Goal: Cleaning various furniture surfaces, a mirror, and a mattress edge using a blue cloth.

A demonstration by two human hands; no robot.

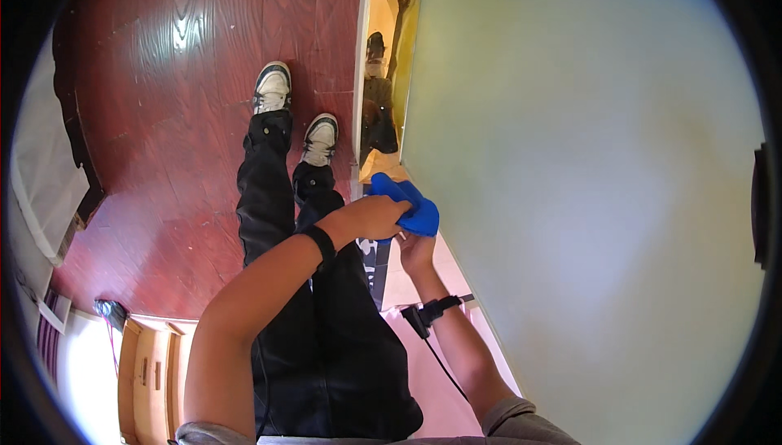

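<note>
A bright blue cloth (421, 219), folded or bunched, is held in front of me beside the edge of a large pale panel. My left hand (381, 216) reaches across from the left with its fingers closed on the cloth. Below it, my right hand (416, 250) holds the cloth's lower end, its fingers partly hidden behind the blue fabric. A black band (322, 245) circles my left wrist. On my right forearm sits a black strap with a small device (424, 315) and a cable running down.
The large pale greenish panel (586, 168) fills the right side. Next to its edge runs a narrow strip of shiny gold surface (383, 78) with reflections. Dark red wood flooring (179, 152) lies left, under my shoes (273, 88). A wooden cabinet (151, 372) stands at lower left.
</note>
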